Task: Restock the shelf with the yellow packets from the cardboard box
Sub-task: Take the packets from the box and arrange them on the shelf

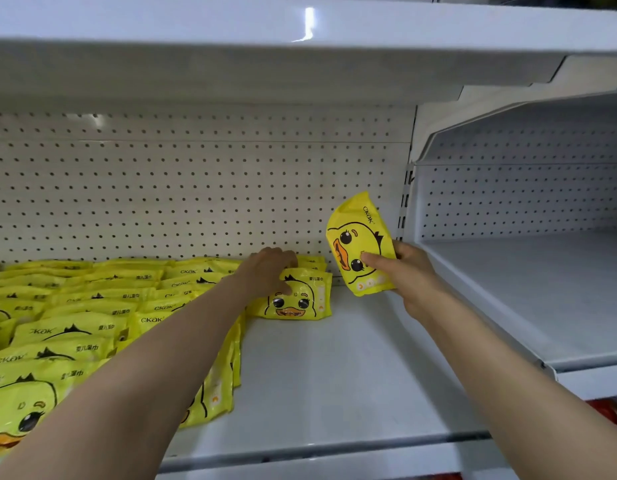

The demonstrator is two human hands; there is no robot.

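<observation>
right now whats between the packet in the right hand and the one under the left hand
Nothing: in the head view only bare shelf separates the raised packet from the flat packet.

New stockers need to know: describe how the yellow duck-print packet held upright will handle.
Yellow glossy duck-print plastic packet probably soft: its top bends. The film could be slippery. Likely light, since the right hand holds it up alone by its edge.
</observation>
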